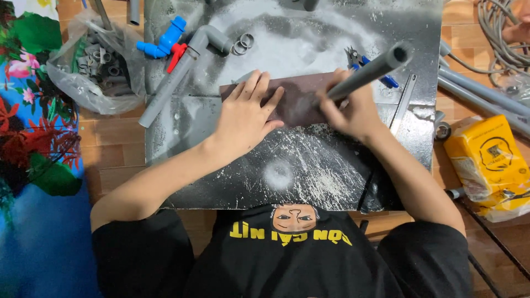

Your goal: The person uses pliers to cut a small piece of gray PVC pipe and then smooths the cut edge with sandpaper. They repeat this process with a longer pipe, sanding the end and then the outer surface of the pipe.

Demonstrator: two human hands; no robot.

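Grey pipe end pressed on sandpaper sheet, both hands at work on a dusty black board.

L hand [247, 113] lies flat, fingers spread, palm down on the brown sandpaper sheet [298, 99], pinning it to the black board [232, 182]. R hand [353, 113] is wrapped tight round the grey plastic pipe [372, 70], lower end of pipe meeting the sheet, upper open end tilted up twd the camera. Board is streaked w/ white dust. Behind the sheet: blue-handled pliers [364, 60], two small grey rings [243, 43], a longer grey pipe w/ elbow [182, 72] and a blue valve w/ red handle [165, 43]. Clear bag of grey fittings [99, 66] at far L; yellow packet [488, 160] and more grey pipes [480, 91] at R, off the board.
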